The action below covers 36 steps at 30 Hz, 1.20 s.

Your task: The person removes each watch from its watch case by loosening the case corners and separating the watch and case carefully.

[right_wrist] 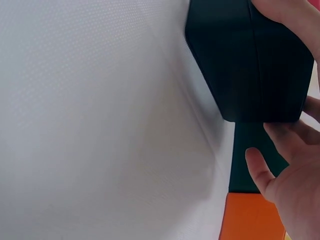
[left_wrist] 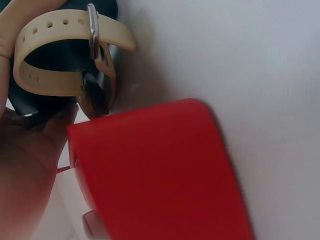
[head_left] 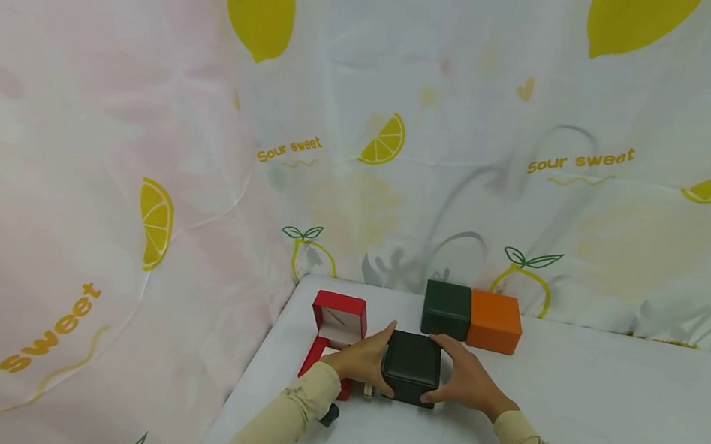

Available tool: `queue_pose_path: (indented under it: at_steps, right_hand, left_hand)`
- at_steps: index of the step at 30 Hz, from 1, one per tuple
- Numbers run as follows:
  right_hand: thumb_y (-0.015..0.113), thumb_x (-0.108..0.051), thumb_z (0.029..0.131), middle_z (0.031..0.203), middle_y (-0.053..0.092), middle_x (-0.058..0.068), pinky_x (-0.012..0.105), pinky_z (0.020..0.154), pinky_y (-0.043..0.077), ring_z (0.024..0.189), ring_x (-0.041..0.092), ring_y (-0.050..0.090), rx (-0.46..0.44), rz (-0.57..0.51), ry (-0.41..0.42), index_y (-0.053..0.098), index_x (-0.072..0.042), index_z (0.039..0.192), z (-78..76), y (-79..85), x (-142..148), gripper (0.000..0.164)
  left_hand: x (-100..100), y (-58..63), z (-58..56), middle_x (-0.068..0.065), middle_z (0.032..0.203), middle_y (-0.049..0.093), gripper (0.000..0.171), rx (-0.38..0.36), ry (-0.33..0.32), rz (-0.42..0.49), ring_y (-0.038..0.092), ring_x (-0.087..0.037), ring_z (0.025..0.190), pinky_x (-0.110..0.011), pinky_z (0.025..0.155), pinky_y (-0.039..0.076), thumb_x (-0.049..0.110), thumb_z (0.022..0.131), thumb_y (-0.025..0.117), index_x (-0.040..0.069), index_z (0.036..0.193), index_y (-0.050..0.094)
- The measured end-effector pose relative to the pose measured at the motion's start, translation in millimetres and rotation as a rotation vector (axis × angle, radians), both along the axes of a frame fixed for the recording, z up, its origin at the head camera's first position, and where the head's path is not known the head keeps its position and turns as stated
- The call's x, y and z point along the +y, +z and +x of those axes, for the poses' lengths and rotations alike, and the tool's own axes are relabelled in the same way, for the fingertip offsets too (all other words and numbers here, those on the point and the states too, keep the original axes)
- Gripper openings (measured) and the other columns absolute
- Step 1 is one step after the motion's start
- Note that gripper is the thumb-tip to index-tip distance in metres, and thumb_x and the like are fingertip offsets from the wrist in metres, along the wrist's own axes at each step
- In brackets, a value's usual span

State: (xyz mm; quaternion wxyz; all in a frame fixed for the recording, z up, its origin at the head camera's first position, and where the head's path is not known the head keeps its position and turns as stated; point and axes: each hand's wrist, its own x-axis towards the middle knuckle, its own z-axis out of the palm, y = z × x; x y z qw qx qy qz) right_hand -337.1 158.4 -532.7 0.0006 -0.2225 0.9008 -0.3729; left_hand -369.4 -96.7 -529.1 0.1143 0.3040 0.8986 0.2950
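Note:
A dark, near-black box (head_left: 414, 358) with its lid down sits on the white table between my two hands. My left hand (head_left: 365, 361) holds its left side, thumb at the near edge and fingers toward the far edge. From the other side my right hand (head_left: 471, 379) grips it likewise; in the right wrist view, fingertips (right_wrist: 285, 137) touch one end of the box (right_wrist: 250, 60). Beside the left hand stands a watch with a beige strap (left_wrist: 52, 25), buckled into a loop. An open red box (head_left: 340, 309) is just left of that hand, partly hidden by it.
Behind the dark box, a dark green box (head_left: 447, 310) and an orange box (head_left: 495, 323) stand side by side. A lemon-printed curtain (head_left: 439, 211) hangs along the table's back and left. The white tabletop (head_left: 614, 418) extends to the right.

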Motion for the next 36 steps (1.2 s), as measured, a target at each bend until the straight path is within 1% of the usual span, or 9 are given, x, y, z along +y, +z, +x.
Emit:
queue_pose_path:
  at_steps: [3, 7, 13, 19, 23, 25, 28, 31, 36]
  right_hand:
    - [0.091, -0.057, 0.052, 0.148, 0.043, 0.012, 0.062, 0.104, 0.034, 0.134, 0.037, 0.040, 0.003, 0.006, -0.011, 0.043, -0.015, 0.147, -0.9, -1.2, 0.0, 0.115]
    - [0.090, -0.058, 0.052, 0.148, 0.043, 0.015, 0.063, 0.103, 0.035, 0.133, 0.039, 0.040, -0.003, 0.015, -0.021, 0.043, -0.015, 0.147, -1.3, -0.9, -0.2, 0.114]
    - [0.090, -0.056, 0.054, 0.146, 0.044, 0.015, 0.061, 0.102, 0.038, 0.131, 0.038, 0.044, -0.023, -0.017, -0.019, 0.044, -0.013, 0.146, -2.7, 3.6, -0.9, 0.111]
    - [0.089, -0.056, 0.058, 0.147, 0.045, 0.015, 0.060, 0.102, 0.038, 0.131, 0.038, 0.044, -0.078, -0.043, -0.023, 0.045, -0.012, 0.146, -5.6, 4.6, -0.3, 0.108]
    - [0.089, -0.050, 0.062, 0.146, 0.045, 0.016, 0.060, 0.103, 0.037, 0.131, 0.040, 0.044, -0.124, -0.114, -0.016, 0.045, -0.010, 0.145, -8.1, 4.6, 0.7, 0.103]
    - [0.089, -0.046, 0.064, 0.146, 0.044, 0.017, 0.060, 0.104, 0.037, 0.131, 0.041, 0.044, -0.149, -0.158, -0.011, 0.045, -0.008, 0.145, -9.0, 5.6, 1.3, 0.100]
    - [0.088, -0.042, 0.066, 0.147, 0.043, 0.017, 0.058, 0.105, 0.036, 0.132, 0.041, 0.043, -0.187, -0.194, -0.011, 0.045, -0.007, 0.146, -10.1, 7.4, 2.0, 0.097]
    - [0.086, -0.040, 0.071, 0.149, 0.041, 0.017, 0.059, 0.105, 0.036, 0.133, 0.041, 0.041, -0.219, -0.213, -0.012, 0.043, -0.007, 0.146, -10.9, 8.8, 2.2, 0.093]
    - [0.082, -0.037, 0.077, 0.149, 0.040, 0.018, 0.059, 0.106, 0.034, 0.134, 0.041, 0.040, -0.275, -0.268, -0.027, 0.043, -0.007, 0.146, -12.8, 10.3, 1.2, 0.085]
  left_hand:
    - [0.5, 1.2, -0.7, -0.008, 0.150, 0.037, 0.139, 0.002, -0.012, 0.004, 0.040, -0.015, 0.132, -0.035, 0.112, 0.032, 0.028, 0.056, 0.097, -0.001, 0.154, 0.003]
    - [1.1, 2.9, -1.1, -0.007, 0.147, 0.039, 0.140, -0.008, -0.020, -0.002, 0.042, -0.014, 0.130, -0.035, 0.111, 0.033, 0.028, 0.055, 0.097, -0.001, 0.154, 0.001]
    - [0.1, 3.8, -1.7, -0.009, 0.150, 0.037, 0.141, -0.012, -0.012, -0.010, 0.040, -0.016, 0.133, -0.037, 0.112, 0.032, 0.029, 0.055, 0.097, 0.000, 0.154, 0.000]
    - [-0.9, 1.8, -1.9, -0.008, 0.155, 0.030, 0.143, -0.026, -0.006, -0.018, 0.033, -0.015, 0.138, -0.036, 0.113, 0.030, 0.029, 0.056, 0.097, 0.001, 0.154, -0.002]
    - [-1.7, 1.1, -1.0, -0.006, 0.159, 0.023, 0.143, -0.050, -0.001, -0.010, 0.026, -0.014, 0.142, -0.037, 0.114, 0.027, 0.029, 0.057, 0.096, 0.002, 0.155, -0.004]
    - [-1.8, 1.7, -0.3, -0.004, 0.159, 0.023, 0.143, -0.065, -0.002, -0.003, 0.026, -0.013, 0.142, -0.037, 0.114, 0.027, 0.029, 0.057, 0.096, 0.002, 0.155, -0.004]
    - [-1.7, 3.5, 0.6, -0.002, 0.159, 0.024, 0.142, -0.080, -0.008, -0.003, 0.027, -0.013, 0.142, -0.037, 0.114, 0.028, 0.028, 0.058, 0.096, 0.001, 0.155, -0.005]
    - [-1.6, 5.4, 0.7, -0.002, 0.158, 0.027, 0.140, -0.073, -0.021, -0.005, 0.029, -0.013, 0.141, -0.037, 0.114, 0.029, 0.028, 0.059, 0.096, 0.001, 0.155, -0.004]
    - [-2.0, 6.4, 0.2, 0.000, 0.156, 0.031, 0.139, -0.063, -0.043, 0.010, 0.031, -0.012, 0.140, -0.037, 0.112, 0.032, 0.026, 0.060, 0.095, 0.007, 0.156, -0.002]
